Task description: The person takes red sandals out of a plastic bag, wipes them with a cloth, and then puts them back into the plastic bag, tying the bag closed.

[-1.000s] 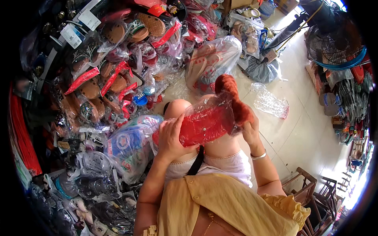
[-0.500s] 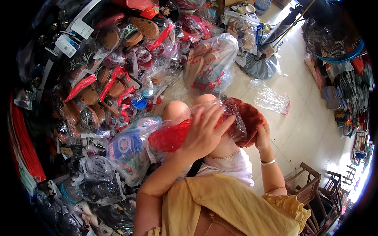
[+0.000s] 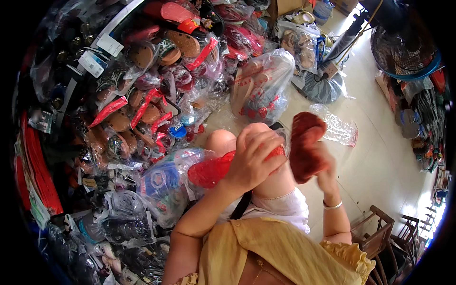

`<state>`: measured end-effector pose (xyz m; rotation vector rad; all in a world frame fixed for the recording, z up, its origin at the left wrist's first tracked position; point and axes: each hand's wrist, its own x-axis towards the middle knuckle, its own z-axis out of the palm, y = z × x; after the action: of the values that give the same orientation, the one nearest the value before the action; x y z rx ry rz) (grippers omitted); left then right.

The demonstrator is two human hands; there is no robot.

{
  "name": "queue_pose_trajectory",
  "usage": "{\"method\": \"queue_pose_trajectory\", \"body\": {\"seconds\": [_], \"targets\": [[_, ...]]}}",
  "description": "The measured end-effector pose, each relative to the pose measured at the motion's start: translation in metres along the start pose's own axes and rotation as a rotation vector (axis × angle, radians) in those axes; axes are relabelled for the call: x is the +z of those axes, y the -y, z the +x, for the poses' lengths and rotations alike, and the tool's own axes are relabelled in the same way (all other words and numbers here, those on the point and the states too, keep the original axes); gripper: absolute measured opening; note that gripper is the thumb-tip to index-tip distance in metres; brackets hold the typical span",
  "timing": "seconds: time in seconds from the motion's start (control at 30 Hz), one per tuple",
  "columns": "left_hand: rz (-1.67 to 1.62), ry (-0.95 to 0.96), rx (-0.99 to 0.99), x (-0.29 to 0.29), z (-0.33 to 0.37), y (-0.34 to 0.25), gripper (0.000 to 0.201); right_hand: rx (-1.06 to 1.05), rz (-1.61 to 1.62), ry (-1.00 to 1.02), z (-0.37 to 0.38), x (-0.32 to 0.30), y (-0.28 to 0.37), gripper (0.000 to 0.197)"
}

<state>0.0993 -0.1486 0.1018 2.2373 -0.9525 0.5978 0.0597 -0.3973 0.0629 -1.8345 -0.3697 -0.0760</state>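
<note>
My right hand (image 3: 323,164) grips a dark red fuzzy slipper (image 3: 305,145), raised beside my right knee and slightly blurred. My left hand (image 3: 254,159) is curled over my lap, its fingers closed on a crinkled clear plastic bag (image 3: 281,137). Under and beside that hand lies a bright red item (image 3: 209,170) in clear plastic, its shape partly covered. A gap separates the slipper from the bag.
Bagged sandals (image 3: 147,114) pile up on my left, beside a blue-printed plastic package (image 3: 161,183). Ahead stands a full clear bag (image 3: 263,88). An empty plastic bag (image 3: 335,126) lies on the tiled floor. A fan (image 3: 403,50) and wooden stools (image 3: 375,228) stand at right.
The dark red slipper has come away from the clear plastic, lifted up by my right hand. My left hand has closed further on the plastic. The view has shifted slightly.
</note>
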Motion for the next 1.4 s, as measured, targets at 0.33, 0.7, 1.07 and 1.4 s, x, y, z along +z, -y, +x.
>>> {"method": "queue_pose_trajectory", "body": {"seconds": [0.33, 0.7, 1.07, 1.4], "targets": [[0.053, 0.028, 0.130, 0.009, -0.025, -0.008, 0.008, -0.462, -0.544, 0.371, 0.068, 0.075, -0.012, 0.039], [0.195, 0.296, -0.393, -0.037, -0.098, 0.028, 0.107, -0.129, -0.350, 0.292, 0.060, 0.088, -0.015, 0.052], [0.187, 0.211, -0.420, -0.030, -0.099, 0.024, 0.097, 0.302, -0.035, -0.105, 0.070, 0.052, -0.018, 0.031], [0.175, 0.225, -0.469, -0.031, -0.100, 0.026, 0.094, 0.115, -0.113, 0.188, 0.068, 0.097, -0.022, 0.035]]}}
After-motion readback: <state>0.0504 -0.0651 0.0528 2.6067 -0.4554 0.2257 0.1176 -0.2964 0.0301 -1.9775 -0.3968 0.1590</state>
